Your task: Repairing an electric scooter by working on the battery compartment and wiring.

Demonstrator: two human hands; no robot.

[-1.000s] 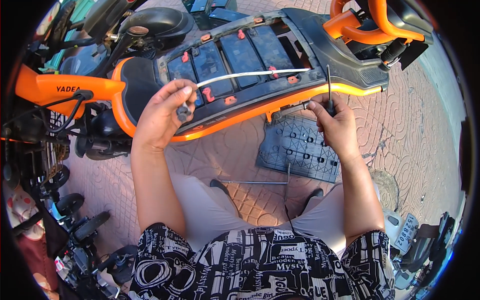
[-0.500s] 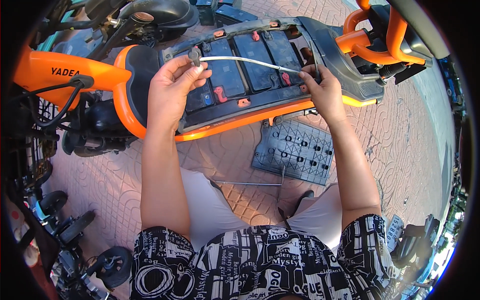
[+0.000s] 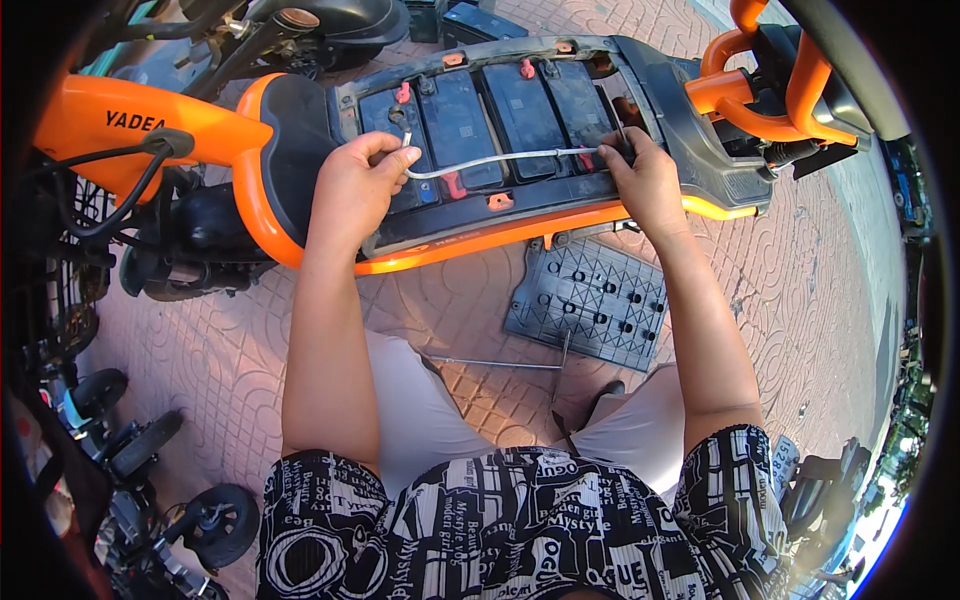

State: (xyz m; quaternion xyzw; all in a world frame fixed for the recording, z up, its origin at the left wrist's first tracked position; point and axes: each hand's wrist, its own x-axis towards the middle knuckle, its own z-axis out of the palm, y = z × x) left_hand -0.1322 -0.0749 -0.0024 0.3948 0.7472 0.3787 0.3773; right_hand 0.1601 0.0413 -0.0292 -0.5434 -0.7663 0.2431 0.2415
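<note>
A white cable (image 3: 490,160) runs between my two hands, above the opened floor compartment of an orange electric scooter. Its left end bends up between the thumb and fingers of my left hand (image 3: 355,195), which is closed on it. The other end is pinched in my right hand (image 3: 645,185); a thin dark tool (image 3: 626,140) stands up from the same fingers, its kind unclear. Below the cable lie several black batteries (image 3: 515,105) side by side. Red terminal covers (image 3: 403,92) sit at their edges.
The orange scooter frame (image 3: 480,245) borders the compartment. A black ribbed panel (image 3: 590,300) lies on the paving, with a metal T-shaped wrench (image 3: 500,363) between my legs. Other black batteries (image 3: 480,25) stand beyond the scooter. Parked vehicles (image 3: 220,525) are at the left.
My left hand has lowered, and the cable's left part now sags and curls up at its end. The right hand keeps its grip nearly in place. The view has shifted slightly.
</note>
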